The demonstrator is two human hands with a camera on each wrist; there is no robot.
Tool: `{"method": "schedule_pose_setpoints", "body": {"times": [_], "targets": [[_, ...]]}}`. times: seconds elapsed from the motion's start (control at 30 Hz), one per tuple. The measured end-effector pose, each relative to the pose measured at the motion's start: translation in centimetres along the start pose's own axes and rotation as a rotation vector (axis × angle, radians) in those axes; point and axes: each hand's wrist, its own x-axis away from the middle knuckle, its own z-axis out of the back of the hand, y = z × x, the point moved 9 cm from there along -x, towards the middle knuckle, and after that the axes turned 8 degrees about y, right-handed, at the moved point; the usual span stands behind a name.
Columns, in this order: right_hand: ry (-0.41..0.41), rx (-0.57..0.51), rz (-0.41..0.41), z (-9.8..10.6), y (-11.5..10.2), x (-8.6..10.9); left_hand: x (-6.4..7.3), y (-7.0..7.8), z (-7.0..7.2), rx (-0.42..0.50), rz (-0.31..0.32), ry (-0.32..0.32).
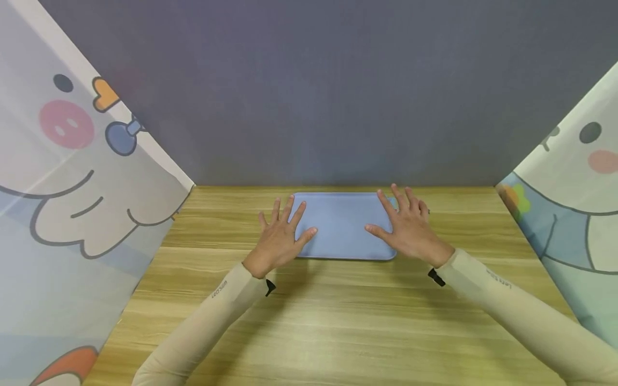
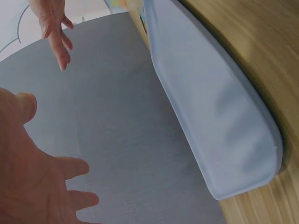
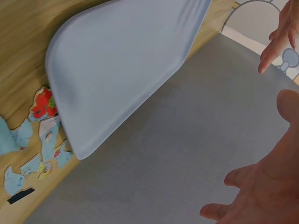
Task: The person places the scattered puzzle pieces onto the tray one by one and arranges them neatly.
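A pale blue rectangular tray [image 1: 344,225] with a low raised rim lies on the wooden table. Over its left end, my left hand [image 1: 277,241] is spread palm down, fingers apart and holding nothing. The right hand [image 1: 410,231] hovers in the same spread pose at the tray's right end, also holding nothing. Both wrist views show daylight between the palms and the tray [image 2: 205,93]. Beside the tray's right end, in the right wrist view, lie several flat, irregular printed pieces [image 3: 48,142], one with a red shape [image 3: 43,103]. My right hand mostly hides them in the head view.
A black strip [image 3: 21,196] and a light blue object [image 3: 4,137] lie by the pieces. A grey panel [image 1: 309,96] rises behind the wooden table [image 1: 338,316]. Cartoon-printed panels stand at left [image 1: 111,203] and right [image 1: 574,209].
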Motion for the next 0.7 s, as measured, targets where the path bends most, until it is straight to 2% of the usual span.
{"method": "schedule_pose_setpoints", "body": {"times": [0.43,0.53,0.7], "targets": [[0.0,-0.071,-0.062,0.1,2.2,0.3,-0.4,-1.2,-0.3,0.033,-0.006,0.012],[-0.005,-0.088,-0.076,-0.1,2.9,0.4,-0.6,-1.6,-0.5,0.087,-0.008,0.016],[0.009,-0.127,-0.138,-0.3,4.9,0.3,-1.6,-2.8,-0.9,0.238,0.006,0.042]]}}
